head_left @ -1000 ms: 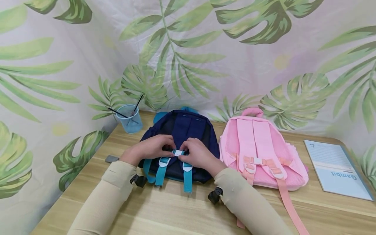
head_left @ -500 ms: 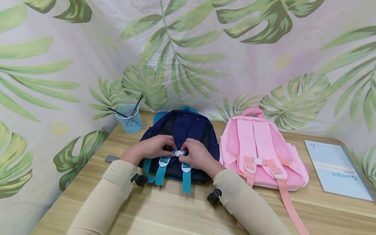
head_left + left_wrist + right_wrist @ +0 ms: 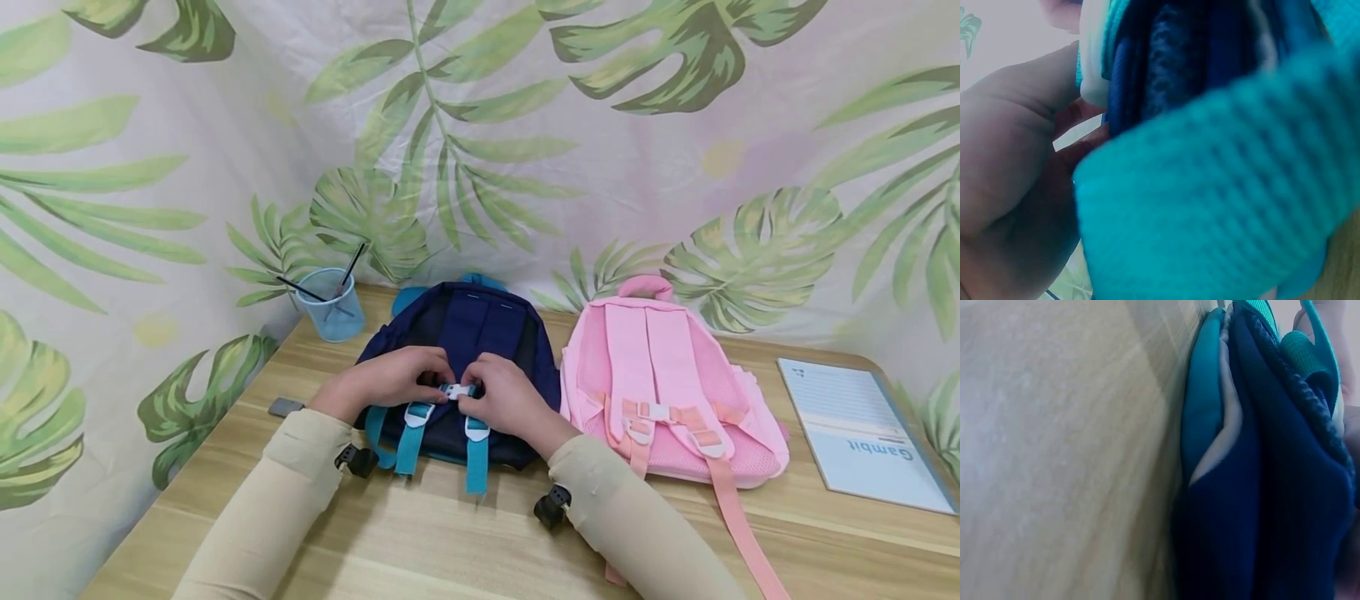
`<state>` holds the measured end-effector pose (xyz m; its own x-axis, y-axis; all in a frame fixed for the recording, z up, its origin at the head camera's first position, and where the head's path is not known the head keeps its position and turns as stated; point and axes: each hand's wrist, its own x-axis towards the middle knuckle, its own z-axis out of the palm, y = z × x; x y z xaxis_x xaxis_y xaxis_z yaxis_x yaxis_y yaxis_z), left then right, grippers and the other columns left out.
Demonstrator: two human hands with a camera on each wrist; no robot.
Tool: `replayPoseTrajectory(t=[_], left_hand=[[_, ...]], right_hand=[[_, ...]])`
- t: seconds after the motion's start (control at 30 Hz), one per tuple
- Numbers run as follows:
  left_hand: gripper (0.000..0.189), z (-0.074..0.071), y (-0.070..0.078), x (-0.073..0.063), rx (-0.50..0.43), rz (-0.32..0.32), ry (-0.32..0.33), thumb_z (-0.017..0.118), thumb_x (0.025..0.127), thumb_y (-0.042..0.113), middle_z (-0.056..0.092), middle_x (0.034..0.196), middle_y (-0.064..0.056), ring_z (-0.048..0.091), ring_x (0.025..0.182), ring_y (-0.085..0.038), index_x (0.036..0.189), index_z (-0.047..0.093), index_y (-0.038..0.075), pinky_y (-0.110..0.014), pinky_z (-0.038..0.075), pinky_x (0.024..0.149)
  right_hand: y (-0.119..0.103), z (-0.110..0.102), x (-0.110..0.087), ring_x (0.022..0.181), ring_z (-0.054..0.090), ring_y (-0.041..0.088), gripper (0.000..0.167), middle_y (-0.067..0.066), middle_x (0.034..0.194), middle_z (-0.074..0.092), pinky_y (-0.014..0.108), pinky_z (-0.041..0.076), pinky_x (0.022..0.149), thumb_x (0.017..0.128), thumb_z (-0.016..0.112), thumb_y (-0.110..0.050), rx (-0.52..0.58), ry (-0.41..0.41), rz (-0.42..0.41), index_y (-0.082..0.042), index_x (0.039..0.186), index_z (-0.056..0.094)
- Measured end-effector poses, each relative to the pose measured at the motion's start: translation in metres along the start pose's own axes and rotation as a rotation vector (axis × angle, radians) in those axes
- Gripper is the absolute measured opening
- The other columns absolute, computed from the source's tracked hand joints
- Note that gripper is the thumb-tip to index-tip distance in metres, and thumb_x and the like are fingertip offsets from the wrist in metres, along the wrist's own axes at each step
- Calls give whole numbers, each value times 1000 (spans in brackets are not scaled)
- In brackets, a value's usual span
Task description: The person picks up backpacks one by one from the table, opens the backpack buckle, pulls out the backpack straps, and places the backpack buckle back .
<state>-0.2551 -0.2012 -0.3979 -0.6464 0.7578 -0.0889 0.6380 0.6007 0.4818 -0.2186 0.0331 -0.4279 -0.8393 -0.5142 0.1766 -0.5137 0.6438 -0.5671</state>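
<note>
A navy backpack with teal straps lies on the wooden table, its back panel facing up. Across its middle runs a short teal strap with a white buckle. My left hand pinches the left end of this buckle strap. On the other side, my right hand pinches the right end, thumb and forefinger curled. Below hang two teal webbing straps with white adjusters. In the left wrist view, a blurred teal strap covers much of the backpack. The right wrist view shows the backpack's navy side, with fingers mostly hidden.
A pink backpack lies close on the right, its long strap trailing forward. A blue mesh pen cup stands at the back left, near a small grey object. A notebook lies far right.
The white buckle has shifted slightly, and its toothed shape shows between the fingers now. Both hands stay at the strap with only small finger movements.
</note>
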Motion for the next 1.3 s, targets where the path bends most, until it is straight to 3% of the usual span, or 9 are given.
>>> replayPoseTrajectory(t=[0.4,0.7,0.87,1.1,1.3], left_hand=[[13,2,-3,-3,-9,-24,19,75,104,23,67,106,4,57,90,-8,115,78,17,-30,52,84],[14,2,-2,-4,-6,-45,22,75,104,22,68,107,4,59,92,-9,116,78,16,-34,54,87],[15,3,-3,-4,0,-43,26,75,104,23,68,108,4,60,93,-9,116,78,16,-34,55,88],[15,3,-4,-3,5,-49,31,75,104,24,68,109,5,61,94,-9,117,77,16,-34,55,89],[15,6,-4,-4,-5,-58,34,76,103,24,68,110,4,61,94,-8,116,77,16,-33,56,89]], right_hand=[[3,-7,-9,86,60,14,15,2,97,68,27,52,78,99,78,-21,62,26,32,-9,107,77],[4,-14,-14,86,65,11,20,3,99,75,24,56,80,98,80,-19,227,63,81,-9,115,73],[5,-16,-18,88,67,12,24,4,102,76,25,57,81,100,78,-18,210,66,26,-9,122,72],[6,-16,-21,85,64,14,20,3,98,73,24,54,77,98,78,-16,180,71,36,-10,115,68],[8,-15,-22,97,60,18,21,3,104,70,34,52,89,97,76,-22,135,43,48,-11,112,67]])
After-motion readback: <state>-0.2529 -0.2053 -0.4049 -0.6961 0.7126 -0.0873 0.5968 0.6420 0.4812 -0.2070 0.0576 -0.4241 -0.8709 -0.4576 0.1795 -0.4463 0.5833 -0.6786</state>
